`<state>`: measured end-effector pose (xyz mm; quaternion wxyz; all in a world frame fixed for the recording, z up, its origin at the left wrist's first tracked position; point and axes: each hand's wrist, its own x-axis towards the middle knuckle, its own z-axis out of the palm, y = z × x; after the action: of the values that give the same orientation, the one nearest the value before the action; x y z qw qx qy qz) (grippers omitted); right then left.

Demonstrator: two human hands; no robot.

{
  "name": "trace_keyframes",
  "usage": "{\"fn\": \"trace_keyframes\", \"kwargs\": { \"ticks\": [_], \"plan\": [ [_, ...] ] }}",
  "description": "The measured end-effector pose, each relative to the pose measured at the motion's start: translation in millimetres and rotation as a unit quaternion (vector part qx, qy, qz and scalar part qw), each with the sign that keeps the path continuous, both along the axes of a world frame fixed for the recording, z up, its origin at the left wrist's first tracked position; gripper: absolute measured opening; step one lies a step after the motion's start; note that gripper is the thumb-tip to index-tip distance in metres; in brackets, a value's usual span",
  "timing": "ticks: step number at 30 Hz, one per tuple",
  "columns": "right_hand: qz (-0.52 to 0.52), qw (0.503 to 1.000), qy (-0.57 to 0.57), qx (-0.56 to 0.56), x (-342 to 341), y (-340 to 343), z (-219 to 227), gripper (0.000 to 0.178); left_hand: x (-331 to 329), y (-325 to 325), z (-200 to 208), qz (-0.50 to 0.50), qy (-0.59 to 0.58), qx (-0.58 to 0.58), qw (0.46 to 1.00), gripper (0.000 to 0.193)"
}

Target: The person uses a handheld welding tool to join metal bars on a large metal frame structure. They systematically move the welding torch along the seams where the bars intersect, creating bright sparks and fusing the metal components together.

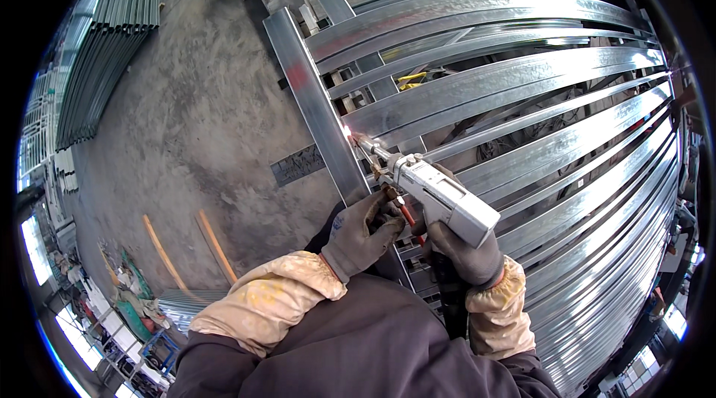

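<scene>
The right hand [470, 256] is wrapping its fingers around the gun [446, 200] at the rear, where the handle is mostly hiding beneath the body; that grip is probably carrying most of the weight while leaving the front free to aim. The gun is lying slantwise over the bars [477, 85], its nozzle [365, 142] pointing away from the body and to the left, with a bright glow [347, 130] showing at its tip. The tip is sitting where a wide bar is meeting the inner edge of the beam [309, 92], so the angle seems to be letting it reach into that corner.

The left hand [362, 232] is curling its fingers narrowly just below the gun's front, beside a red tube [405, 213]. It may be steadying the tube, but the glove is hiding the contact, so I cannot tell whether it is gripping it. The beam is running across the ends of the bars, which are lying side by side, apparently spaced as a frame. Both sleeves [265, 297] are covering the forearms, likely shielding them from sparks.
</scene>
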<state>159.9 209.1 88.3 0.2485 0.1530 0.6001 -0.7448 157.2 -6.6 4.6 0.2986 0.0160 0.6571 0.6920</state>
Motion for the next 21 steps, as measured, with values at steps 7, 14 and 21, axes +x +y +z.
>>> {"fn": "trace_keyframes", "kwargs": {
  "ticks": [7,14,21],
  "plan": [
    [0.026,0.999,0.029,0.020,-3.4,-2.5,4.2,0.071,0.4,1.0,2.0,0.045,-0.042,0.016,0.998,0.052],
    [0.042,0.998,0.032,0.035,-4.9,-5.7,0.7,0.068,-7.5,1.5,10.4,0.020,-0.038,0.026,0.999,0.052],
    [0.061,0.995,0.049,0.054,-5.1,-5.1,-1.8,0.066,-10.1,0.1,9.9,0.011,-0.051,0.013,0.999,0.052]
  ]
}}
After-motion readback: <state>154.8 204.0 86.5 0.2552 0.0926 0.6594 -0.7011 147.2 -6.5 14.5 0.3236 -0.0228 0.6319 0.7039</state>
